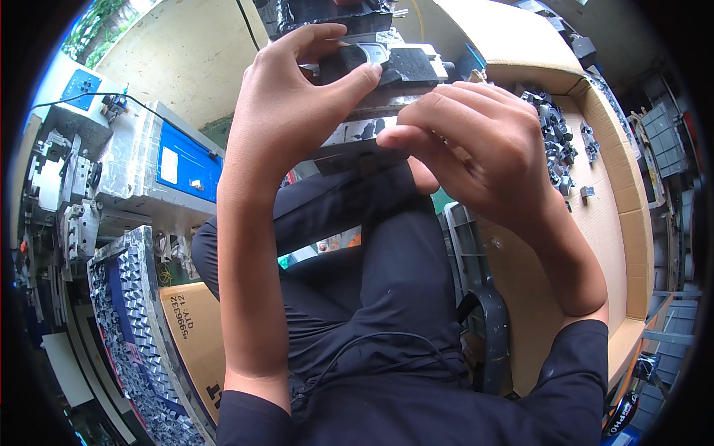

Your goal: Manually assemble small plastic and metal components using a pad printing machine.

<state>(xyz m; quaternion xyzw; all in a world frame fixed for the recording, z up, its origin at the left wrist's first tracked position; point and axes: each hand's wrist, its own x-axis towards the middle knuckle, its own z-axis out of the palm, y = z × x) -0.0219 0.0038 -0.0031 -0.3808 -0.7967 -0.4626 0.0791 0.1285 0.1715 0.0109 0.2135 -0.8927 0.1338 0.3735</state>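
"Where's the grey piece (374,53)?"
"Far side, by the black block's (413,65) left edge. The left hand (286,97) curves round it, thumb touching; I can't tell how firmly."
"Right hand (480,137)?"
"Half-curled, contents hidden."
"Room?"
"A gap between hands; the cardboard box's (637,223) edge stands right."

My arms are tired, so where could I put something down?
In the cardboard box, bare cardboard lies between the right forearm and the box's right wall, below the small dark parts. It's crowded among those parts and in the left tray of metal pieces.
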